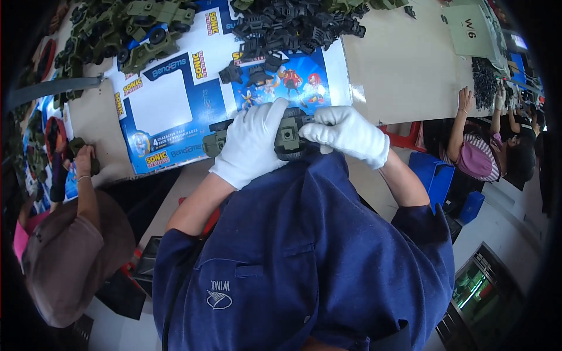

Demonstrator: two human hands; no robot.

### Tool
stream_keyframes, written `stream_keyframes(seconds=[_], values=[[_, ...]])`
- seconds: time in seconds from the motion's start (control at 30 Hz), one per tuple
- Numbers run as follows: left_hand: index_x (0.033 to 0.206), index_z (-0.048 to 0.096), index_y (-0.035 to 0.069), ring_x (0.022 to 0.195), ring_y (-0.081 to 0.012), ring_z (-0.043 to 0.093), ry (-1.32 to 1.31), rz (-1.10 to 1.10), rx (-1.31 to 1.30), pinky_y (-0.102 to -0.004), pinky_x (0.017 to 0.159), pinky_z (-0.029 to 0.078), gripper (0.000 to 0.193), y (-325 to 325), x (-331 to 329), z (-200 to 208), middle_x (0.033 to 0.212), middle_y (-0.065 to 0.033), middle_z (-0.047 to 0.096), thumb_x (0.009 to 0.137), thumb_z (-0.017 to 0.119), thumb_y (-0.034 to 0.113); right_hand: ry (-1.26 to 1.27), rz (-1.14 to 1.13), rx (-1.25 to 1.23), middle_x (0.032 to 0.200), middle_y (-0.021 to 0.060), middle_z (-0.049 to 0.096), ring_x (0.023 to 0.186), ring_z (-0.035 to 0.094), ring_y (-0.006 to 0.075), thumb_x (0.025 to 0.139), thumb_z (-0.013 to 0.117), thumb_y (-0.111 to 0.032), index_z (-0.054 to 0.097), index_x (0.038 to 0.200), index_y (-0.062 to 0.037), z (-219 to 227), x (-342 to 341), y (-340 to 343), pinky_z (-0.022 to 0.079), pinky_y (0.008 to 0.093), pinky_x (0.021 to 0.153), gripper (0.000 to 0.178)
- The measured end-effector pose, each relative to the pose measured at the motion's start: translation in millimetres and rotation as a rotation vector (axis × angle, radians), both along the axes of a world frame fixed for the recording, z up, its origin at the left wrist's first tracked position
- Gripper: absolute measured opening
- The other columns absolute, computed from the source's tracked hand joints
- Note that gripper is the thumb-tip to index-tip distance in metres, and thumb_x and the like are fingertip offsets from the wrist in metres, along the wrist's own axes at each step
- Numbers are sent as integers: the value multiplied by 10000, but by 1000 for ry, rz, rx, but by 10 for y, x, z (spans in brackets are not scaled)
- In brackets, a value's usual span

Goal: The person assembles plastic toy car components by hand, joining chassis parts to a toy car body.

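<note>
An olive-green toy military vehicle (287, 136) with black wheels is held crosswise close to my body, at the table's near edge. My left hand (250, 143), in a white glove, is wrapped over its middle and hides much of it. At the vehicle's right end, my white-gloved right hand (346, 136) is closed, with thumb and fingertips pinched together. A small dark part shows beside those fingertips, but what they grip is hidden. Beyond my hands lies a printed blue-and-white card sheet (202, 111) with cartoon figures.
Loose black plastic parts (293, 32) are heaped at the far middle. Several green toy vehicles (132, 35) are piled at the far left near a grey metal bar (55, 92). A pale labelled box (475, 32) stands far right. Co-workers sit left (76, 245) and right (477, 155).
</note>
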State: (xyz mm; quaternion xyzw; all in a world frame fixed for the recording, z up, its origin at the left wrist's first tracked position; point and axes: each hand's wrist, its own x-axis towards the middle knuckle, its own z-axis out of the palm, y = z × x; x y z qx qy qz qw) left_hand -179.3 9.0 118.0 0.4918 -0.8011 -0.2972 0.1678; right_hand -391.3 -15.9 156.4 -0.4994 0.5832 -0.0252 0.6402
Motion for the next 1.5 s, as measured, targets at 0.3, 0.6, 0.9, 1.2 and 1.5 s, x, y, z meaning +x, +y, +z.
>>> stream_keyframes(seconds=[0.3, 0.6, 0.9, 1.2, 1.5], values=[[1182, 470, 50, 839, -301, 591, 14, 17, -50, -427, 731, 446, 578, 267, -52, -52, 918, -126, 582, 711, 749, 236, -80, -136, 162, 571, -9, 576, 496, 533, 59, 902, 723, -251, 684, 725, -39, 28, 12, 183, 416, 237, 483, 279], [1189, 468, 43, 848, -317, 587, -65, 105, -100, -440, 732, 451, 511, 416, -114, -48, 903, -126, 584, 741, 670, 180, 108, 96, -177, 600, 58, 614, 517, 561, 88, 942, 667, -257, 704, 853, 36, 16, 133, 332, 452, 250, 504, 308], [1240, 453, 72, 952, -378, 655, 78, 37, 220, -457, 817, 511, 727, 259, 28, -35, 1020, -163, 667, 685, 836, 343, 78, 352, 241, 578, 48, 584, 455, 497, 72, 951, 623, -401, 660, 810, -16, 153, 53, -62, 359, 227, 402, 412], [1234, 455, 62, 893, -383, 628, -100, 117, 70, -476, 768, 479, 646, 403, -139, -16, 954, -169, 641, 731, 776, 309, 36, 37, 179, 604, 63, 604, 486, 545, 100, 983, 578, -342, 664, 824, 14, 72, 42, 195, 401, 238, 424, 399], [1182, 472, 43, 820, -305, 577, -146, 75, -110, -422, 712, 459, 518, 399, -158, -63, 885, -115, 575, 705, 658, 119, 55, 157, 125, 634, 73, 646, 539, 639, 125, 977, 593, -320, 681, 844, 20, 48, 21, 176, 462, 262, 497, 375]])
